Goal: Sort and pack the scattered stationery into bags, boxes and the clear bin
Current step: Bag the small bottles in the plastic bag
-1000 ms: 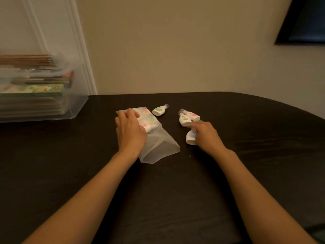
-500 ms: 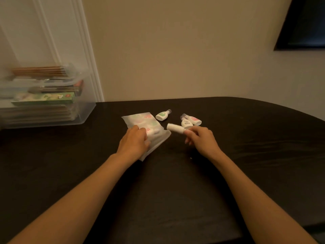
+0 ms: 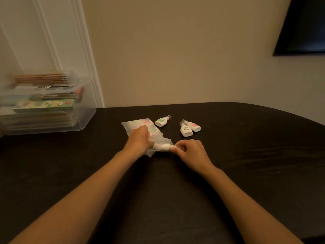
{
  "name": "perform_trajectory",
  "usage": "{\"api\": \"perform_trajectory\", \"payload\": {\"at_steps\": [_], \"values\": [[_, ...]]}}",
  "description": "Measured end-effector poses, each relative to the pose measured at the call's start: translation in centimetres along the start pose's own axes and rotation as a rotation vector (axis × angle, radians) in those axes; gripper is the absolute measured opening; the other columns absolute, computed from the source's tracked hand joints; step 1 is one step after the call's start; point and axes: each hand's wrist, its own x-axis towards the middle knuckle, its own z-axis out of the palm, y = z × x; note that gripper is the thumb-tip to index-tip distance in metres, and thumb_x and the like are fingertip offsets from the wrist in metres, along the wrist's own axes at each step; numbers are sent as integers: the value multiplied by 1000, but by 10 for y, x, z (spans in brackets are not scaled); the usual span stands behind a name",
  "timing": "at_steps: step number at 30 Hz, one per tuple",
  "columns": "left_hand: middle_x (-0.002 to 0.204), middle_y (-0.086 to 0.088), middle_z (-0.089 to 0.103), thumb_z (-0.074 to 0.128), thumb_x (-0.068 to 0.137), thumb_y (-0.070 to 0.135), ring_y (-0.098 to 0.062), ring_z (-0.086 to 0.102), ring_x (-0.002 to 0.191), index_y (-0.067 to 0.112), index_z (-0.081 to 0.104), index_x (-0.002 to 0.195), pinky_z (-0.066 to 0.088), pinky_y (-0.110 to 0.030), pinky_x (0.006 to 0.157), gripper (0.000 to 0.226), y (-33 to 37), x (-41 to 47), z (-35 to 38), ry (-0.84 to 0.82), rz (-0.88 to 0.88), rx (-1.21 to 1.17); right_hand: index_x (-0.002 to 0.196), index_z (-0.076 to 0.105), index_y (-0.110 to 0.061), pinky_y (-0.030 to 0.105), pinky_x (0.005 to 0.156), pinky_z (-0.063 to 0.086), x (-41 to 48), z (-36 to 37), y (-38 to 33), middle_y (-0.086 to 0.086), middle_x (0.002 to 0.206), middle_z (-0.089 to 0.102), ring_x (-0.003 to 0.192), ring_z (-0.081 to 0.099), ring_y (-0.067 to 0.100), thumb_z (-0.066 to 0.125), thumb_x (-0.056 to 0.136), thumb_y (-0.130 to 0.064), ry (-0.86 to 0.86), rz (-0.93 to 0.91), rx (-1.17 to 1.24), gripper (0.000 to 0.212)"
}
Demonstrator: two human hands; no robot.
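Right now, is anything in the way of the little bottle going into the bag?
Nothing visible does. The right hand pinches the little bottle at the mouth of the bag, which the left hand grips. Three other bottles lie behind, apart from it.

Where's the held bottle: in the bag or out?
Partly in: the bottle lies in the bag mouth, right hand pinching its outer end.

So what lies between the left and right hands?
In the head view, a small white bottle lies between them, at the mouth of the frosted bag.
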Motion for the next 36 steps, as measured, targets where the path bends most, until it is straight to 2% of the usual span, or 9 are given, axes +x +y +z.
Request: {"api": "perform_trajectory", "payload": {"at_steps": [4, 9, 13, 17, 22, 26, 30, 32, 36], "values": [[88, -7, 53, 65, 83, 14, -18, 53, 79, 7, 57, 99, 43, -26, 63, 19, 0, -5, 1, 28, -44, 218, 108, 65, -19, 12, 56, 33, -2, 4, 0, -13, 70, 55, 65, 53, 3, 58, 90, -28, -60, -86, -38, 21], [114, -10, 53, 64, 85, 20, -23, 56, 97, 10, 47, 115, 43, -28, 68, 35, -4, -7, 3, 90, -46, 328, 104, 64, -16, 14, 60, 36, -5, 2, -3, -13, 73, 52, 66, 50, 2, 56, 91, -23, -52, -205, -84, 16], [125, -10, 44, 63, 85, 21, -21, 49, 107, 10, 53, 117, 43, -28, 78, 35, -3, -4, -2, 135, -17, 444, 106, 63, -15, 14, 64, 37, -8, 5, -9, -10, 79, 54, 67, 47, 1, 55, 92, -23, 41, -298, -70, 18], [117, -8, 53, 61, 87, 19, -20, 51, 103, 10, 52, 116, 40, -26, 73, 32, 7, -3, -7, 166, 55, 404, 109, 62, -15, 15, 68, 40, -5, 13, -14, -1, 92, 63, 73, 48, 3, 54, 93, -28, 148, -276, -116, 23], [121, -13, 53, 60, 87, 16, -25, 53, 109, 8, 40, 127, 44, -32, 84, 46, 33, -8, -15, 12, 1, 321, 111, 62, -14, 23, 73, 46, -5, 21, -20, 3, 99, 66, 84, 60, 12, 50, 94, -31, 248, -253, -153, 27], [117, -13, 55, 61, 88, 18, -25, 52, 109, 7, 47, 119, 45, -33, 88, 36, 36, -24, -18, -30, 137, 300, 107, 61, -16, 24, 73, 49, -3, 19, -18, 2, 97, 66, 84, 60, 11, 48, 95, -34, 202, -188, -182, 26], [118, -11, 54, 60, 89, 16, -22, 53, 108, 7, 50, 118, 43, -27, 82, 32, 28, -29, -18, -11, 41, 346, 113, 59, -17, 25, 76, 49, -7, 19, -21, 2, 100, 66, 87, 60, 12, 49, 95, -29, 124, -213, -181, 25], [117, -12, 54, 60, 88, 14, -23, 54, 104, 7, 45, 119, 43, -27, 75, 35, 19, -30, -12, 60, -6, 298, 113, 58, -18, 22, 73, 47, -8, 21, -23, 1, 100, 65, 85, 60, 10, 47, 96, -28, 62, -228, -216, 23], [121, -14, 52, 59, 88, 18, -27, 54, 109, 10, 33, 129, 44, -30, 74, 48, 10, -28, -2, 97, -83, 308, 113, 54, -18, 26, 75, 48, -10, 22, -25, 1, 105, 62, 88, 59, 13, 43, 97, -30, -27, -222, -321, 23]]}}
